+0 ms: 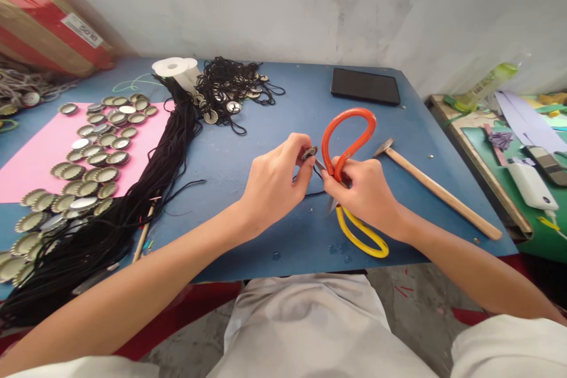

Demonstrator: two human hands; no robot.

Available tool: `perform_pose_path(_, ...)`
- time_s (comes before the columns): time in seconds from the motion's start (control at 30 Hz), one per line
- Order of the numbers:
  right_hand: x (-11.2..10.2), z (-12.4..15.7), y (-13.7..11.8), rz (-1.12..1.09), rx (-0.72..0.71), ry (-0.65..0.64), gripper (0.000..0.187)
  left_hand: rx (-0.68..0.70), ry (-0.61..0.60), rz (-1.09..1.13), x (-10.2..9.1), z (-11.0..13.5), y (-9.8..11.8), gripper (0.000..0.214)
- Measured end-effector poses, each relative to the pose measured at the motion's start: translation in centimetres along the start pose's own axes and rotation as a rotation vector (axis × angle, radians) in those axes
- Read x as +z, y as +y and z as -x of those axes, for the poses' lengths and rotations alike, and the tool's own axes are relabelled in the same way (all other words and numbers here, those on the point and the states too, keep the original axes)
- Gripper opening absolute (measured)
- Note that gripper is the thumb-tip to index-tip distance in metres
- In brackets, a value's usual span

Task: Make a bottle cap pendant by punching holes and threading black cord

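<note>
Far left, a red cardboard box (42, 23) leans at the wall, and below it a pink sheet (39, 156) carries rows of bottle caps (100, 156). Next over, a thick bundle of black cords (133, 201) runs diagonally down the blue table (248, 118), with a white spool (175, 68) at its top end and a tangle of corded caps (230, 91) just beside that.

Now the middle: the left hand (274, 183) is curled, thumb and fingertips pressed together, pinching a small metal cap (309, 152) with a thin black cord (310, 192) trailing beneath it. Right against it, the right hand (361, 192) is closed around a pair of scissors (348, 147), fingers through the orange loop handle, the yellow loop hanging below the wrist over the table edge. The blades meet the cord just beside the cap; whether they are biting it, I cannot tell.

Further right, a wooden-handled hammer (436, 189) lies angled on the table, near the right hand but apart from it. Behind, a dark tablet (365, 85) lies flat near the wall. Far right, a green-topped side table (505, 147) holds paper scraps and a white charger (531, 186).
</note>
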State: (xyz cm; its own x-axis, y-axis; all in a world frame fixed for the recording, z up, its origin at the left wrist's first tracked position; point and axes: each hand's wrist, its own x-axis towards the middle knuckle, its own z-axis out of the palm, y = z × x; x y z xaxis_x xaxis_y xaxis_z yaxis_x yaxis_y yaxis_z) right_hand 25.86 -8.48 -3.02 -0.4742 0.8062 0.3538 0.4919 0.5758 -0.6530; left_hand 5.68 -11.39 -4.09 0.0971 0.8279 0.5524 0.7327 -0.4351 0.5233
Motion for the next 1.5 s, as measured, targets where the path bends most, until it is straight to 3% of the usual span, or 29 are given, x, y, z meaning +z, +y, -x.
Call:
perform_pose_path(0.33,-0.07,-0.03,0.15,-0.016,0.009,-0.001,0.032,-0.072,-0.007,0.068,-0.24,-0.28,-0.36,0.013)
perform_pose_path(0.53,-0.05,-0.08,0.49,-0.044,-0.021,0.002,0.035,-0.200,-0.009,0.250,-0.64,-0.91,-0.48,0.012)
perform_pose_path(0.73,0.02,-0.09,0.69,-0.061,-0.056,0.004,0.033,-0.222,-0.031,0.374,-0.64,-0.85,-0.14,0.013)
perform_pose_path(1.2,-0.19,-0.16,0.80,-0.077,-0.040,-0.008,0.035,-0.159,-0.039,0.397,-0.57,-0.59,-0.33,0.011)
perform_pose_path(1.5,-0.25,-0.15,0.72,-0.053,-0.007,-0.017,0.033,0.045,-0.008,0.126,-0.43,-0.12,-0.81,0.014)
